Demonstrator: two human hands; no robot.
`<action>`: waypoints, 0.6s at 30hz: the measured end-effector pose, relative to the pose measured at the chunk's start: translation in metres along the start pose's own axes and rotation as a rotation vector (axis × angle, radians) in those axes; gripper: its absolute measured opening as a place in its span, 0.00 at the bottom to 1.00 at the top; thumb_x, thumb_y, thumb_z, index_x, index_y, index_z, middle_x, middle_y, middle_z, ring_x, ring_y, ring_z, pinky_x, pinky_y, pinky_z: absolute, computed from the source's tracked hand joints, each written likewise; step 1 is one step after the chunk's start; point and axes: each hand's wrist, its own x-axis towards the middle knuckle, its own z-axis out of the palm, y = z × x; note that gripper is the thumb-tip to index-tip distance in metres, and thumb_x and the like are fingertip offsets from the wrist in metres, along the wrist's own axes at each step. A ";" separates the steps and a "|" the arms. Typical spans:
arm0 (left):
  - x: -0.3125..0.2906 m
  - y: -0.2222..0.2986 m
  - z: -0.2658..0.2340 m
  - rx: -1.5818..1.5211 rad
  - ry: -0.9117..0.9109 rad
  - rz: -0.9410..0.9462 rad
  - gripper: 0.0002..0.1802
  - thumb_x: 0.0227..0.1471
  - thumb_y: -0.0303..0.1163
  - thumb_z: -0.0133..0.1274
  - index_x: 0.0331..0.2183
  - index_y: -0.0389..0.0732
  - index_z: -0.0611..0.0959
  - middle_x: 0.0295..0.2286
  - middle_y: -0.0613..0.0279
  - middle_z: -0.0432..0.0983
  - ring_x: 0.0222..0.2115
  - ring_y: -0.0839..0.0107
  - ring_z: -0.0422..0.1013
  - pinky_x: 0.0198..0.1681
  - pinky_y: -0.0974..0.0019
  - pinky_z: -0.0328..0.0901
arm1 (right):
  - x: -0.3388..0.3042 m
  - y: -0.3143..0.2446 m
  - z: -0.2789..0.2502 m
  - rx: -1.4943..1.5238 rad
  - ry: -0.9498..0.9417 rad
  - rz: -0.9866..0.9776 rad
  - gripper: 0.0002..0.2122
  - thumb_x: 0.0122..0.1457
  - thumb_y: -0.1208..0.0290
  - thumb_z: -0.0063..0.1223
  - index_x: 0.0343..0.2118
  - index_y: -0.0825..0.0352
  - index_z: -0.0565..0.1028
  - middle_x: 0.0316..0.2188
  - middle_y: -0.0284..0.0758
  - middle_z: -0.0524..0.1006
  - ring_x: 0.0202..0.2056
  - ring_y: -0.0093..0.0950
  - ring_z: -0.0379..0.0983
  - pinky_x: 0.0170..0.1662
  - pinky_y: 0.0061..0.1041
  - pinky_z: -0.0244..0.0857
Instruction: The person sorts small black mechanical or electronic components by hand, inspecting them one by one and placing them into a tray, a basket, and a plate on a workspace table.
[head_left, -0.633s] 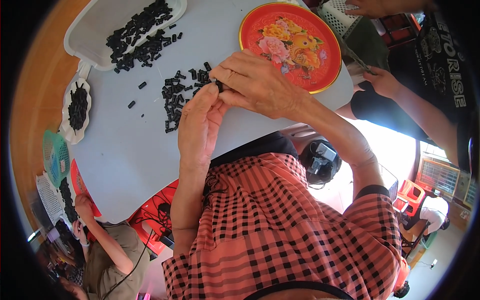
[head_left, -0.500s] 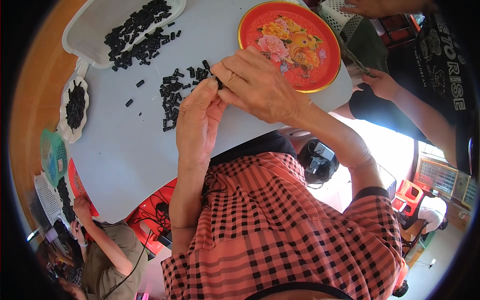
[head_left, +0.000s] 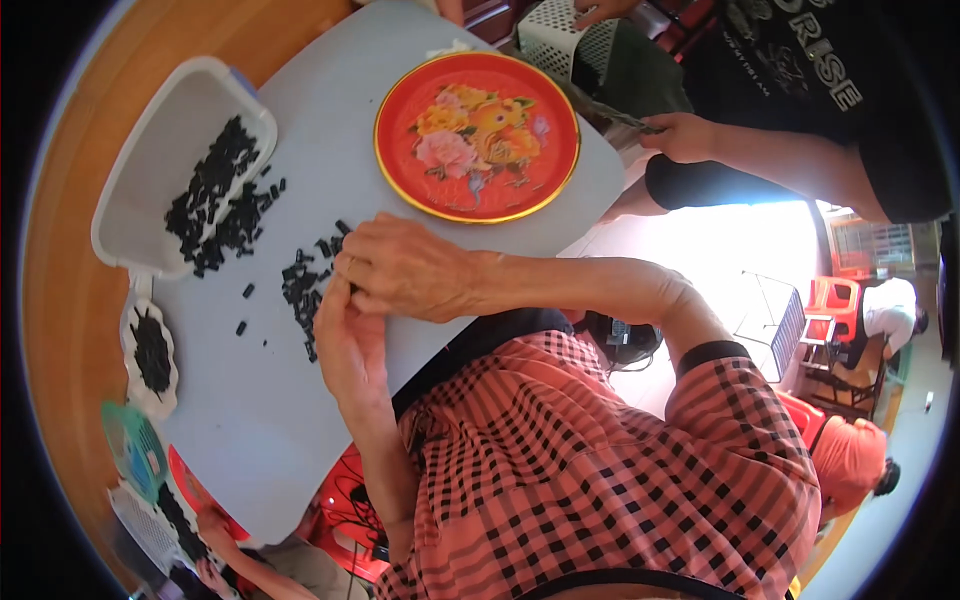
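"Two hands in tight now, the left hand [head_left: 350, 350] and the right hand [head_left: 410, 272], just left of the red tray [head_left: 400, 162] and on its near side! Holding what?"

"Both are closed at the fingertips on one small black piece [head_left: 352, 288], mostly covered. Loose black pieces [head_left: 298, 285] lie on the table [head_left: 230, 420] just beyond, left of the tray."

"Which step is this?"

"Handling a single piece at the fingertips, I'd say; exactly what's being done to it is hidden."

"And the next move calls for?"

"A steady pinch, in my judgement: one hand firm, the other adjusting, because something that small could slip."

"What else is out?"

"More pieces in the white bin [head_left: 125, 215], well left of the tray, and thin dark pieces [head_left: 152, 350] in the scalloped dish [head_left: 165, 392], left and nearer."

"Any writing?"

"Pale lettering [head_left: 825, 70] across a co-worker's dark shirt [head_left: 745, 95], right of the tray! The green basket [head_left: 122, 445], far left and nearer, has a pale label [head_left: 158, 460], too small to read. Flowers [head_left: 445, 152] decorate the tray; no brand I can make out."
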 end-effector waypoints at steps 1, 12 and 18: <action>-0.006 0.003 -0.002 0.015 -0.029 0.020 0.16 0.60 0.32 0.40 0.44 0.32 0.74 0.41 0.61 0.71 0.43 0.75 0.67 0.48 0.69 0.62 | 0.002 -0.004 0.002 0.033 -0.019 -0.001 0.10 0.43 0.71 0.54 0.29 0.68 0.70 0.25 0.35 0.67 0.29 0.32 0.66 0.33 0.30 0.60; -0.007 0.017 -0.008 -0.120 0.074 0.095 0.13 0.60 0.32 0.41 0.40 0.33 0.74 0.38 0.63 0.71 0.40 0.75 0.68 0.46 0.68 0.64 | 0.039 0.001 0.000 0.133 -0.059 -0.073 0.10 0.44 0.72 0.55 0.31 0.70 0.73 0.25 0.35 0.71 0.29 0.31 0.70 0.34 0.30 0.64; -0.010 0.018 -0.007 -0.196 0.042 0.133 0.20 0.62 0.38 0.35 0.41 0.30 0.73 0.39 0.56 0.73 0.42 0.68 0.69 0.50 0.62 0.64 | 0.046 0.004 -0.005 0.245 -0.036 0.014 0.10 0.45 0.73 0.56 0.30 0.71 0.74 0.22 0.37 0.71 0.25 0.34 0.69 0.32 0.31 0.64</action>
